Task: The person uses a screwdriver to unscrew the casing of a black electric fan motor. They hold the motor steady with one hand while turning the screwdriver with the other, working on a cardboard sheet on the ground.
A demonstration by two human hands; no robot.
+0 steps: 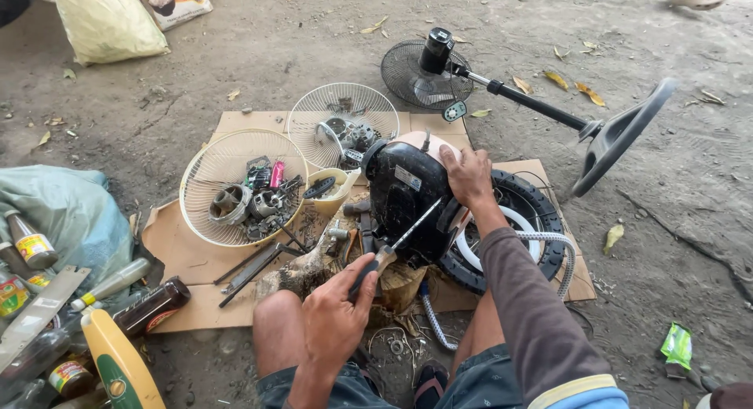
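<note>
Head view: a black motor housing is propped upright on flattened cardboard laid over the dirt ground, leaning on a black ring, apparently so its side can be reached. It is steadied from above by the right hand, whose fingers are spread over its top. A screwdriver is gripped in the closed left hand, its tip set against the housing. The housing looks dusty, scuffed, rounded. Loose parts are kept in a white fan grille.

An outdoor, makeshift repair spot on bare dirt ground: flattened cardboard serves as work surface, fan grilles at ten o'clock hold loose parts, sacks beyond.
</note>
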